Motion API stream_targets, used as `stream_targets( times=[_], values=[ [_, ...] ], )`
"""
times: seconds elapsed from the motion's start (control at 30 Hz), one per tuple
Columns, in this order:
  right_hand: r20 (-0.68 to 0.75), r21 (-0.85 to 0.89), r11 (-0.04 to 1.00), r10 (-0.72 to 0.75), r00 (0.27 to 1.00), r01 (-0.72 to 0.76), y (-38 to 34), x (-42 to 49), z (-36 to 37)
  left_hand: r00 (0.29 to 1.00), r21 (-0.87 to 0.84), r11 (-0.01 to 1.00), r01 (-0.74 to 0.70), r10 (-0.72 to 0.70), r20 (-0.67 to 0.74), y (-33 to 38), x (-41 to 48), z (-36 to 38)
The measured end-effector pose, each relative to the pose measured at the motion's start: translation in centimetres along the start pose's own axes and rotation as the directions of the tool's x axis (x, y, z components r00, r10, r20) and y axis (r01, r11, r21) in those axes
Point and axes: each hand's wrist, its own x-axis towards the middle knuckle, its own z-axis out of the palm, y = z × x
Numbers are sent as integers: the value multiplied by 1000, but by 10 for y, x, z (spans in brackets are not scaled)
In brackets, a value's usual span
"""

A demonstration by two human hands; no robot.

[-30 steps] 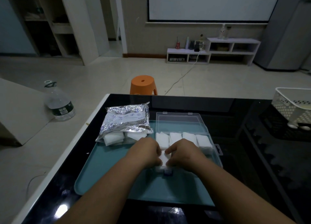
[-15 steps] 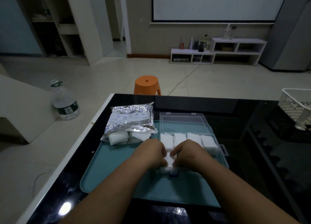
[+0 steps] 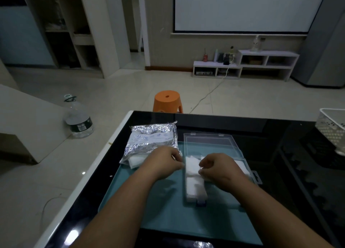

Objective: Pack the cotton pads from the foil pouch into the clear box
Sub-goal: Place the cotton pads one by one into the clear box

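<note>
both hands (image 3: 164, 162) (image 3: 217, 168) over clear box (image 3: 209, 145); fingers curled, grip cannot be told.

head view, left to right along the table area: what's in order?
Water bottle on the floor → foil pouch → left hand → right hand → white basket at the right edge. The clear box lies under the right hand, so it has no separate place in the order.

I'm seeing one foil pouch (image 3: 152, 141), one clear box (image 3: 209, 145), one teal tray (image 3: 164, 206), two hands, one orange stool (image 3: 167, 100), one water bottle (image 3: 78, 119), one white basket (image 3: 330, 128).
</note>
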Motion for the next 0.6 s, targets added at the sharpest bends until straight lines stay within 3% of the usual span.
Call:
stream_targets(
  times=[0.2,0.43,0.6],
  values=[
    [-49,10,996,-89,995,90,-33,26,10,971,113,990,84,-56,-231,-22,9,-27],
    [-107,70,993,-88,990,96,-65,65,31,907,-34,968,247,-244,-344,-73,21,-56],
    [0,143,989,24,1000,-24,-74,84,41,885,-49,926,374,-373,-278,-97,22,-61]
  ],
)
